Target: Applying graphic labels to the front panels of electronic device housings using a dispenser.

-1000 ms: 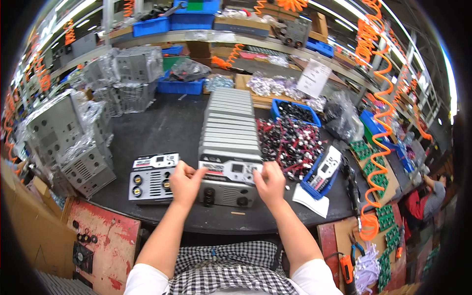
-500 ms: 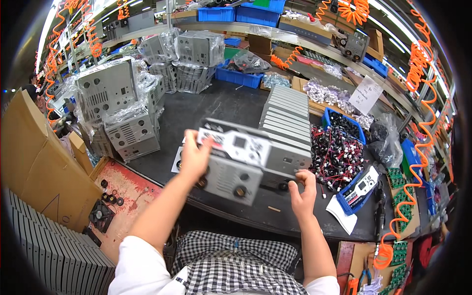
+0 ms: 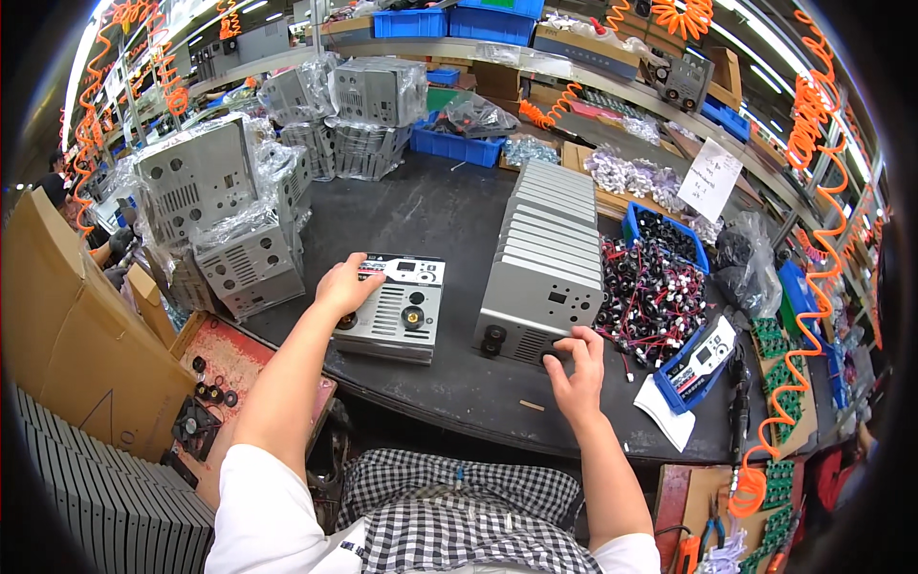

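Landmark: the finned grey metal case (image 3: 540, 263) in the middle of the dark counter (image 3: 421, 210).

Far left of the case: brown cardboard boxes (image 3: 67, 325), then bagged grey perforated housings (image 3: 225, 225) stacked at the counter's left edge.

Your left hand (image 3: 346, 285) sits just left of the case, fingers (image 3: 368, 260) spread flat and resting on the top left corner of the front panel unit (image 3: 392, 308). Not clamped, just laid on it. That unit lies face up near the front edge of the counter, apart from the case, with two round sockets and a vent grille showing.

The case itself runs long axis away from you, fins on top, its near end face with two round holes turned toward you.

Your right hand (image 3: 574, 368) is at the lower right corner of that near face, fingers curled together and touching the face by a hole; whether they pinch something small I cannot tell. So the right hand is on the case, the left is nearer the panel unit.

Right of the case: a pile of red and black knobs (image 3: 650, 292), blue bins, orange coiled hoses (image 3: 813, 277).
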`<move>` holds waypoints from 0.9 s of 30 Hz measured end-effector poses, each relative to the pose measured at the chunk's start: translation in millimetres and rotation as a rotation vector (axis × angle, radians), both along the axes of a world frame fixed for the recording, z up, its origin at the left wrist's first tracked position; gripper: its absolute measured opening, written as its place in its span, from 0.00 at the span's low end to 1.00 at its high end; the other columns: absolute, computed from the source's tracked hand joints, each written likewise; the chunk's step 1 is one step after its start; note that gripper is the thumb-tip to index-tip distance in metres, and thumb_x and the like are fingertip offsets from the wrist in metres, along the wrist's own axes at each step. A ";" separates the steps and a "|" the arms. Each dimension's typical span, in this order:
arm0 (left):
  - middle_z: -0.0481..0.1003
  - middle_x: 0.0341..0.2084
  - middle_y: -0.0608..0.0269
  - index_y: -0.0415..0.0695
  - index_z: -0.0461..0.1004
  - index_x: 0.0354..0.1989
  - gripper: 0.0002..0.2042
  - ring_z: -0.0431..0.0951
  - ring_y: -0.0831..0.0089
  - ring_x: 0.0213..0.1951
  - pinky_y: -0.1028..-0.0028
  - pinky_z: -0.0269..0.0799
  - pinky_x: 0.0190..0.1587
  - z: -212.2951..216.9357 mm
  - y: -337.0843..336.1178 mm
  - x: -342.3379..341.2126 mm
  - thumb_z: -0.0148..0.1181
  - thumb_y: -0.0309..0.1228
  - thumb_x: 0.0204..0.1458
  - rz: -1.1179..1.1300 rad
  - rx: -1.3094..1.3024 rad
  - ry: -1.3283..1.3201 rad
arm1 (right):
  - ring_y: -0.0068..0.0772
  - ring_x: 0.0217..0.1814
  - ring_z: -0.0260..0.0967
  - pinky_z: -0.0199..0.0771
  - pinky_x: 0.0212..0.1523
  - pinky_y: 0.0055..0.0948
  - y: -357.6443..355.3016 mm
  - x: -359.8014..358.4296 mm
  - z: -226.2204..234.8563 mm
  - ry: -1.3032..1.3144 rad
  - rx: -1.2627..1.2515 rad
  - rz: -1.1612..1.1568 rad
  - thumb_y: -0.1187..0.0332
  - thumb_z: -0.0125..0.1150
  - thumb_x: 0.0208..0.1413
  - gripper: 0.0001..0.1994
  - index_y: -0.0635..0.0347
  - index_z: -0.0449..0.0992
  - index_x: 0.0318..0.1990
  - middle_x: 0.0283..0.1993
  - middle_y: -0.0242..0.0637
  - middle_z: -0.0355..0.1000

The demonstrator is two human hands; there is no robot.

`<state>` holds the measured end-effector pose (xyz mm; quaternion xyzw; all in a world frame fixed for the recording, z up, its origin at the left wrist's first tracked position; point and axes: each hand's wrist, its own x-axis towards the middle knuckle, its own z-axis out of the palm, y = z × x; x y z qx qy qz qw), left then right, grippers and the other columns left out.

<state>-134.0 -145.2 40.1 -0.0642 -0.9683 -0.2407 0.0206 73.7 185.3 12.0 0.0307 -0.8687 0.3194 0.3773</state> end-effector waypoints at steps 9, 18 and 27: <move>0.67 0.50 0.50 0.47 0.70 0.48 0.22 0.70 0.54 0.50 0.61 0.67 0.50 24.7 40.7 50.7 0.66 0.38 0.43 -0.134 -0.037 0.570 | 0.48 0.51 0.61 0.64 0.50 0.38 -3.5 -3.6 -0.1 0.019 0.065 -0.030 0.74 0.68 0.39 0.11 0.60 0.73 0.32 0.49 0.45 0.63; 0.71 0.40 0.61 0.43 0.79 0.26 0.18 0.62 0.52 0.58 0.56 0.61 0.56 16.2 69.1 111.1 0.74 0.39 0.24 -0.779 -0.354 0.507 | 0.48 0.52 0.62 0.67 0.49 0.40 -1.3 0.0 -2.6 0.013 0.071 -0.020 0.73 0.68 0.39 0.11 0.59 0.73 0.31 0.51 0.44 0.63; 0.71 0.41 0.58 0.45 0.78 0.31 0.20 0.61 0.49 0.58 0.59 0.64 0.54 19.4 89.8 92.0 0.74 0.32 0.24 -0.794 -0.497 0.472 | 0.48 0.52 0.60 0.64 0.51 0.39 -2.5 -1.5 -2.0 0.013 0.068 -0.045 0.72 0.68 0.39 0.11 0.58 0.74 0.32 0.51 0.43 0.63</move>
